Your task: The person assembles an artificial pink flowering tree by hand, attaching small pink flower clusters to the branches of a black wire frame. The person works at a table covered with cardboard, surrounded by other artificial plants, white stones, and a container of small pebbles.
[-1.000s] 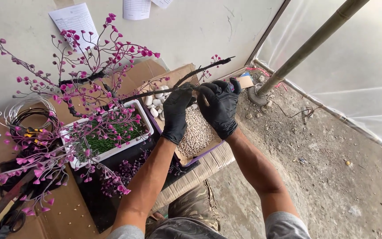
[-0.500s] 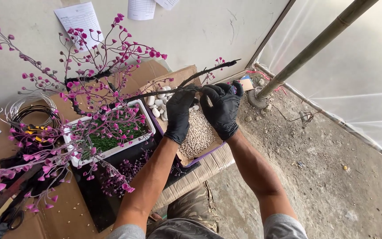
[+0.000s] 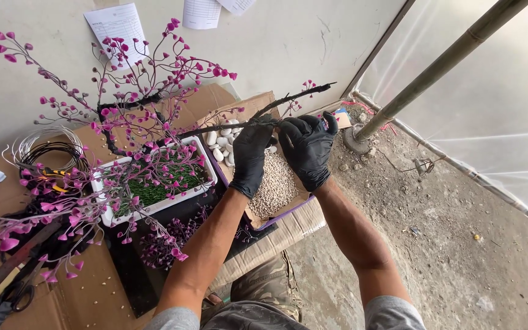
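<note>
Two gloved hands grip one dark branch: left hand clenched around it; right hand pinching it

Free room is found right of the gravel tray (bare concrete floor); leftward, passage is blocked by the pink-budded tree.

Soft daylight fills the place, brightest through the clear plastic sheet on the right. Shadows are faint. The black gloves look very dark. Everything is sharp, though straight lines bend near the edges.
</note>
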